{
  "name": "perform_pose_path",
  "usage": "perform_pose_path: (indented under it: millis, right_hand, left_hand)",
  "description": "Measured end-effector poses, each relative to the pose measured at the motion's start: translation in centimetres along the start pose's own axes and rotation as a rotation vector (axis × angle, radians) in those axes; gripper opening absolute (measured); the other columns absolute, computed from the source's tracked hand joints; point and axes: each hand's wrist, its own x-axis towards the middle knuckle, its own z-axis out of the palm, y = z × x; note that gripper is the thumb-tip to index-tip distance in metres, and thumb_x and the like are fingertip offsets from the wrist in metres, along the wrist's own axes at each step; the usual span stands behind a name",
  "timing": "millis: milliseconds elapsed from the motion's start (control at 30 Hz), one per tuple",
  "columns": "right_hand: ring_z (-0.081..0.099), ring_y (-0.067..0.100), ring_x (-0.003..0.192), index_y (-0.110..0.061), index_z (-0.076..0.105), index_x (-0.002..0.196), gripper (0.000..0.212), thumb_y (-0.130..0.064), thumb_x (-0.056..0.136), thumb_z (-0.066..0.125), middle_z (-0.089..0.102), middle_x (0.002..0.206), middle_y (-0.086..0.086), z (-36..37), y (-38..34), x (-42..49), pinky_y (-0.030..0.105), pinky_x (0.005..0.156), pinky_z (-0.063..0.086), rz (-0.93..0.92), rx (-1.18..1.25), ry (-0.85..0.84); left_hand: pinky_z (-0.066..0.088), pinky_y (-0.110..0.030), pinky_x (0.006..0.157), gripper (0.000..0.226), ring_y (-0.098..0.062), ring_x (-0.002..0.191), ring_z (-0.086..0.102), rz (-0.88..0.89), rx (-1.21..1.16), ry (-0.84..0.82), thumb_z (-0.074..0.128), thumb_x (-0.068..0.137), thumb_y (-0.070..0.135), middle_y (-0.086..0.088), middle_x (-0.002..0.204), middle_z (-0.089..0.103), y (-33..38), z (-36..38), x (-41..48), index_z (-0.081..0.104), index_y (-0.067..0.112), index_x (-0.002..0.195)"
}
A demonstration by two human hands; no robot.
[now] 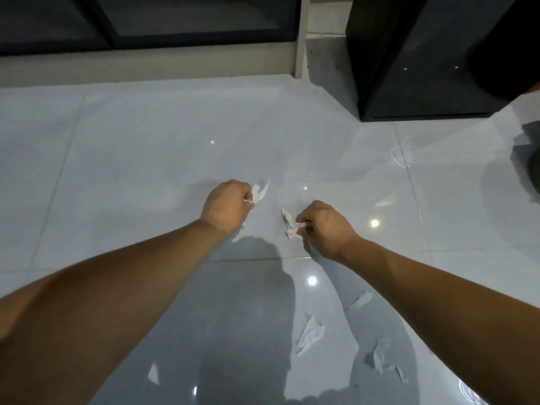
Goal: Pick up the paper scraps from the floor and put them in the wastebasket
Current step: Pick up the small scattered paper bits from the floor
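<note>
My left hand [226, 206] is closed around a white paper scrap [260, 192] that sticks out past its fingers, low over the glossy tiled floor. My right hand [324, 226] pinches another white scrap [289, 222] that touches the floor. Several more scraps lie nearer to me: a long one [309, 334], a small strip [361, 299], a crumpled pair [382, 361] under my right forearm, and a small triangle [153, 374] by my left forearm. No wastebasket is clearly recognisable.
A dark glossy cabinet [423, 62] stands at the back right. A pale skirting ledge [146, 68] and dark glass panels run along the back. A dark rounded object [533, 159] sits at the right edge.
</note>
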Motion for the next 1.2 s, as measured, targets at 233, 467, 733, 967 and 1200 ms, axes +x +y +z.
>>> perform_pose_path:
  millis: [233,467,733,967,1200]
  right_hand:
    - [0.043,0.035,0.126,-0.002,0.074,0.093,0.015,-0.012,0.083,0.068,0.048,0.139,0.017,-2.7,2.1,2.9,0.018,0.102,0.026,0.02,0.064,0.202]
    - [0.055,0.031,0.11,-0.005,0.074,0.092,0.012,-0.008,0.082,0.069,0.06,0.118,0.012,-4.5,2.1,7.2,0.031,0.09,0.044,0.04,0.001,0.187]
    - [0.059,0.029,0.088,-0.016,0.057,0.092,0.005,-0.012,0.089,0.058,0.063,0.095,0.004,-4.8,1.3,2.7,0.038,0.074,0.05,0.099,0.05,0.008]
    - [0.064,0.014,0.091,-0.027,0.057,0.122,0.037,-0.02,0.087,0.068,0.066,0.106,-0.006,-3.2,4.2,-11.6,0.024,0.081,0.05,0.056,0.231,-0.181]
    - [0.059,0.018,0.083,-0.018,0.065,0.112,0.029,-0.013,0.084,0.07,0.064,0.093,-0.003,0.1,7.7,-15.8,0.026,0.071,0.044,0.01,0.062,-0.178]
  left_hand:
    - [0.042,-0.026,0.064,0.018,-0.019,0.074,0.06,-0.062,-0.237,-0.069,0.08,0.075,0.014,0.001,0.079,0.064,0.3,0.3,-1.5,0.063,0.017,0.076]
    - [0.045,-0.027,0.068,0.02,-0.012,0.074,0.058,-0.084,-0.256,-0.115,0.081,0.071,0.023,0.012,0.075,0.061,0.7,1.5,-2.8,0.064,0.028,0.08]
    - [0.053,-0.028,0.066,0.021,-0.018,0.074,0.068,-0.075,-0.293,-0.292,0.081,0.072,0.02,0.009,0.08,0.07,2.3,1.2,-4.9,0.066,0.026,0.086]
    - [0.053,-0.021,0.07,0.05,-0.002,0.066,0.06,0.15,-0.266,-0.719,0.083,0.073,0.02,0.01,0.086,0.066,5.4,3.9,-13.2,0.064,0.029,0.118]
    - [0.044,-0.027,0.076,0.039,-0.013,0.083,0.056,0.307,-0.076,-0.772,0.075,0.074,0.021,-0.004,0.096,0.067,7.4,6.9,-16.3,0.064,0.017,0.112]
